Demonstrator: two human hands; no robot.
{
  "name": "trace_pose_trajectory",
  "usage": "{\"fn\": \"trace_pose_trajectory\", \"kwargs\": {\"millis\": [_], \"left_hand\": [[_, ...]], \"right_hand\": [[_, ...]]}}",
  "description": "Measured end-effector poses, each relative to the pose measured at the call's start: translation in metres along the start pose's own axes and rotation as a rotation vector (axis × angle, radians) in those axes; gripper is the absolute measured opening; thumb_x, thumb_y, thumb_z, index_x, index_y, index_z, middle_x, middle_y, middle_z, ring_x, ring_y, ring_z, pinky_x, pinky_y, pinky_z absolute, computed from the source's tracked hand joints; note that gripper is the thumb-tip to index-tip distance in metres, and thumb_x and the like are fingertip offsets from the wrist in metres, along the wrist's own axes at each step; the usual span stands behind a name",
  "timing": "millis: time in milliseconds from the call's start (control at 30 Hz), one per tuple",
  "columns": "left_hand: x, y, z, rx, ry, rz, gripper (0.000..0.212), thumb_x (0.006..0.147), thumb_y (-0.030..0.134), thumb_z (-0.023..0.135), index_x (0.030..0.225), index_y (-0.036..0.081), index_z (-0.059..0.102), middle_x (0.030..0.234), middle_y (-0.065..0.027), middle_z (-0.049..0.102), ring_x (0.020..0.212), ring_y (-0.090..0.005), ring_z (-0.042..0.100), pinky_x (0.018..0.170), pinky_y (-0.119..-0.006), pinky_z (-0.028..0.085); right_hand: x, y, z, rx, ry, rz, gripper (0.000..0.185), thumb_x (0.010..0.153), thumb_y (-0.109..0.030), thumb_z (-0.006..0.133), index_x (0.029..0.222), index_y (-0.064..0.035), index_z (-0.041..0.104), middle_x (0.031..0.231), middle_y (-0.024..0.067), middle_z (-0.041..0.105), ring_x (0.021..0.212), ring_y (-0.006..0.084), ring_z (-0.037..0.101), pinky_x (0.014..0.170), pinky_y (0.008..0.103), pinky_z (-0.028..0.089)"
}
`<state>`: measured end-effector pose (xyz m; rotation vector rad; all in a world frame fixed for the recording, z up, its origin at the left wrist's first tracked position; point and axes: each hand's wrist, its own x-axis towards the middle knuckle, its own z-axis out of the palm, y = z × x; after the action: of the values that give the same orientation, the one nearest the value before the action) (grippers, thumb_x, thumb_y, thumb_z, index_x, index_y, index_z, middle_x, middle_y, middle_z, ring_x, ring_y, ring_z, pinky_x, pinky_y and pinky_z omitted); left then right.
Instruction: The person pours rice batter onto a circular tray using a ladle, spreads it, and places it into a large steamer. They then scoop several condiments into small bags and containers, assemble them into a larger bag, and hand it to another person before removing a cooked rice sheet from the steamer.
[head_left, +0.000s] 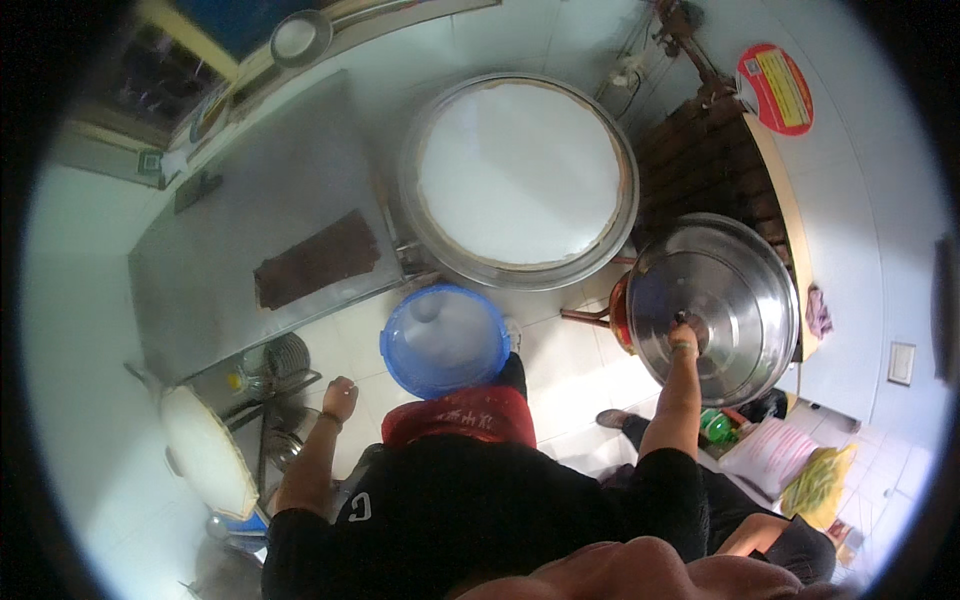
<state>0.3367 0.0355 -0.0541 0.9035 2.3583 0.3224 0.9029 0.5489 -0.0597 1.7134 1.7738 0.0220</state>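
Observation:
My right hand (684, 337) grips the knob of a large round metal lid (739, 300), which it holds tilted at the right. At the left, my left hand (341, 397) hangs over the floor with its fingers curled and holds nothing that I can see. Between the hands stands a blue plastic tub (442, 352) with whitish contents and a round shape near its far side. Beyond the tub is a large round metal pan or steamer (517, 271), with a flat white layer inside a cloth-like edge.
A steel worktop (300, 172) with a brown mat (319, 259) runs along the left. Below it are a wire rack (286, 360) and a round cloth-edged board (206, 450). A red stool (619, 315) stands beside the lid. Bags (769, 457) and another person's forearm (754, 532) are at the lower right.

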Motion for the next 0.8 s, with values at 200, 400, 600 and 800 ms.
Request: {"fn": "trace_pose_trajectory", "kwargs": {"millis": [200,400,600,800], "left_hand": [[0.016,-0.056,0.052,0.024,-0.176,0.056,0.020,0.077,0.023,0.055,0.080,0.003,0.058,0.085,-0.0153,0.059,0.084,-0.0320,0.055,0.076,-0.040,0.046],[0.025,-0.049,0.074,-0.036,-0.195,-0.118,0.023,0.077,0.027,0.055,0.084,0.005,0.057,0.081,-0.0147,0.061,0.080,-0.0287,0.059,0.074,-0.037,0.047],[0.043,-0.012,0.069,-0.114,-0.140,-0.188,0.027,0.080,0.027,0.050,0.085,0.001,0.058,0.088,-0.0194,0.061,0.089,-0.0338,0.057,0.079,-0.039,0.046],[0.005,-0.024,0.089,0.195,-0.123,0.062,0.024,0.081,0.021,0.045,0.084,0.001,0.057,0.091,-0.0195,0.059,0.086,-0.0344,0.056,0.076,-0.042,0.046]], "right_hand": [[-0.070,0.025,-0.002,0.308,-0.028,0.062,0.053,0.089,-0.047,0.031,0.111,-0.0047,0.054,0.098,0.0254,0.059,0.089,0.0403,0.058,0.076,0.0465,0.047],[-0.207,0.015,-0.164,0.433,0.475,-0.419,0.030,0.081,-0.030,0.051,0.098,-0.0057,0.059,0.086,0.0183,0.059,0.078,0.0349,0.057,0.067,0.0425,0.046],[-0.160,-0.052,-0.273,0.615,0.279,-0.727,0.045,0.091,-0.040,0.038,0.106,-0.0011,0.054,0.099,0.0243,0.058,0.091,0.0392,0.055,0.078,0.0437,0.044],[0.012,-0.240,-0.331,0.407,0.080,-0.765,0.057,0.089,-0.049,0.035,0.105,0.0026,0.054,0.098,0.0257,0.056,0.094,0.0394,0.053,0.078,0.0438,0.044]]}}
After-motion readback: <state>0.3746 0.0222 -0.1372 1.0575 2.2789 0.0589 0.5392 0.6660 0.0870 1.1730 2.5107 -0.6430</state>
